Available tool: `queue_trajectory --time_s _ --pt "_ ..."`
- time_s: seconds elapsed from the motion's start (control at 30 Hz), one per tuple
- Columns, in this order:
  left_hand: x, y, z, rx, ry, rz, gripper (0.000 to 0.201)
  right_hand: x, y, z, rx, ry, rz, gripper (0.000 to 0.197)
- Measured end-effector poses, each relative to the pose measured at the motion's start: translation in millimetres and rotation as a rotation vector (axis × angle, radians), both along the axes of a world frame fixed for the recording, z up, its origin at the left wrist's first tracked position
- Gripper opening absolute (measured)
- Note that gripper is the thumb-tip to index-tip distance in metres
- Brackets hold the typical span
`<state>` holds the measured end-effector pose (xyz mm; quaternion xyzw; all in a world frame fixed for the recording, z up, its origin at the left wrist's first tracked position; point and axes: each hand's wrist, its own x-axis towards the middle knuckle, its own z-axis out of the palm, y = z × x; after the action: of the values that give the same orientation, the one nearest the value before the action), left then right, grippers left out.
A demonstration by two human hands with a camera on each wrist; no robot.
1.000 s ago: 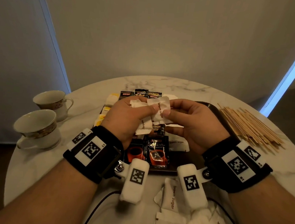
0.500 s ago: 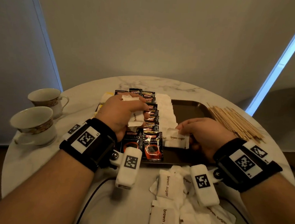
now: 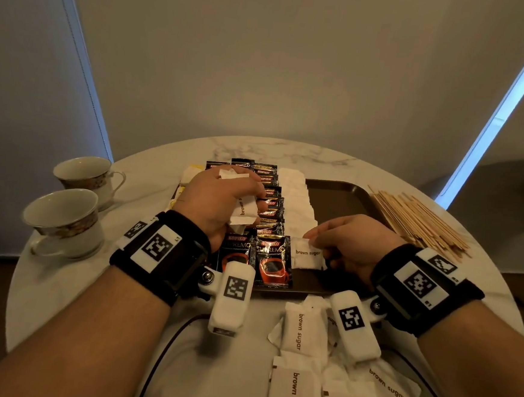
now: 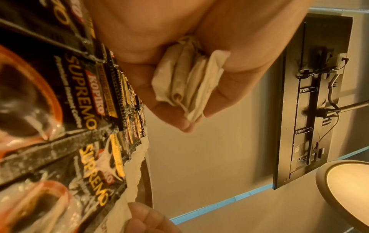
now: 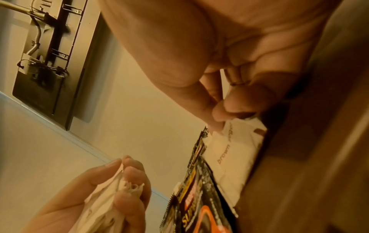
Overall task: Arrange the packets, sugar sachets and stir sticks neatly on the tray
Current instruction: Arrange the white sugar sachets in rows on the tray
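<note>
A dark brown tray (image 3: pixel 345 198) holds two rows of black coffee packets (image 3: pixel 273 260) and, to their right, a row of white sugar sachets (image 3: pixel 296 198). My left hand (image 3: pixel 223 195) hovers over the packets and grips a small stack of brown sugar sachets (image 4: pixel 187 83). My right hand (image 3: pixel 345 239) pinches one brown sugar sachet (image 3: pixel 308 253) at the near end of the white row, low on the tray; the same sachet (image 5: pixel 233 151) lies against a coffee packet (image 5: pixel 199 201). Stir sticks (image 3: pixel 418 223) lie in a loose pile right of the tray.
Two patterned teacups (image 3: pixel 64 220) stand at the table's left edge. Several more brown sugar sachets (image 3: pixel 298 332) lie loose on the marble table (image 3: pixel 120 312) in front of the tray. A black cable (image 3: pixel 163 356) runs across the near table.
The hands were together above the tray, passing a sachet. They have parted: my right hand has come down and set one sachet at the near end of the white row, while the left keeps the stack.
</note>
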<state>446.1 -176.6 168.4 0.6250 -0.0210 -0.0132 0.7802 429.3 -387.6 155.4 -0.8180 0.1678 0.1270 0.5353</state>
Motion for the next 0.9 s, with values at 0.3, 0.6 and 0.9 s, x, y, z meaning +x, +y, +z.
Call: queue_trajectory --time_s 0.3,0.6,0.9 --pt "5 0 -5 0.012 0.034 -0.038 0.014 -7 3 1 0.136 -0.256 -0.083 0.007" --pt "3 -3 -8 -0.053 0.106 -0.129 0.034 -7 17 13 0.302 -0.065 0.047 0.017" --pt "7 -4 -9 -0.184 -0.076 0.019 0.042 12 36 26 0.412 -0.25 0.197 0.021"
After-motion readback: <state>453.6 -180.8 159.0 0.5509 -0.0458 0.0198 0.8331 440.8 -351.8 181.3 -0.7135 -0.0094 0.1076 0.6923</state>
